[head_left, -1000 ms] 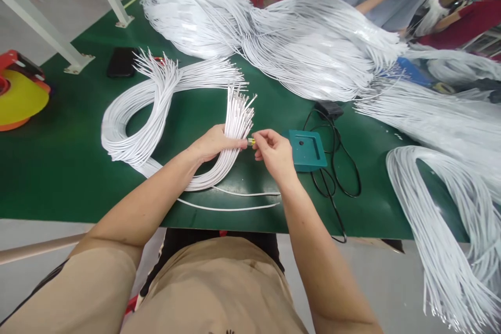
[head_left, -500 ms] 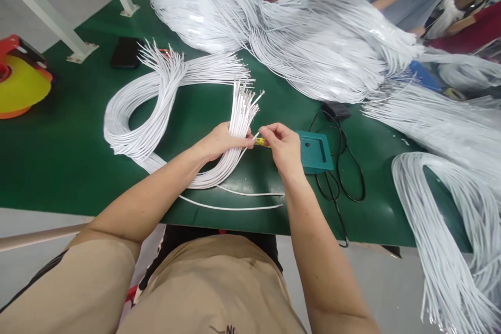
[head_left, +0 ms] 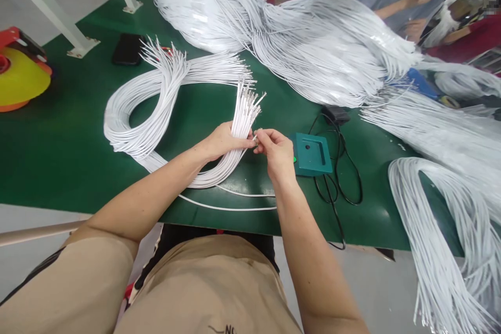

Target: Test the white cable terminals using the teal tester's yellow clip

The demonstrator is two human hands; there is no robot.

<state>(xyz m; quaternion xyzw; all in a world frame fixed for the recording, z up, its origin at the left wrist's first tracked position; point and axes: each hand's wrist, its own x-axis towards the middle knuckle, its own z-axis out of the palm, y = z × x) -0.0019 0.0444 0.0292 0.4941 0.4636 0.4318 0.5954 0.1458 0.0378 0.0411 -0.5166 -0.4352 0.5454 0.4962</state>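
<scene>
My left hand (head_left: 223, 142) is closed round a bundle of white cables (head_left: 241, 117), whose stripped ends fan upward above the thumb. Close beside it, my right hand (head_left: 276, 150) pinches the end of a single white cable (head_left: 255, 138) at the bundle's right side. The fingertips partly hide that end. The bundle curves down and left beneath my left forearm into a larger coil of white cables (head_left: 117, 109). Two loose white cables (head_left: 235, 209) run along the table below my hands. Just right of my right hand sits a teal box (head_left: 312, 154) with a shallow recess.
Large heaps of white cables (head_left: 321, 47) lie across the back of the green table (head_left: 47, 167). Another coil (head_left: 415, 209) hangs over the right edge. Black cord (head_left: 358, 182) loops near the teal box. A yellow tape roll (head_left: 23, 81) stands left. A co-worker's hand (head_left: 417, 26) shows behind.
My right hand has shifted slightly left, closer to the bundle. The yellow piece seen by its fingers before no longer shows. My left hand keeps its grip on the bundle.
</scene>
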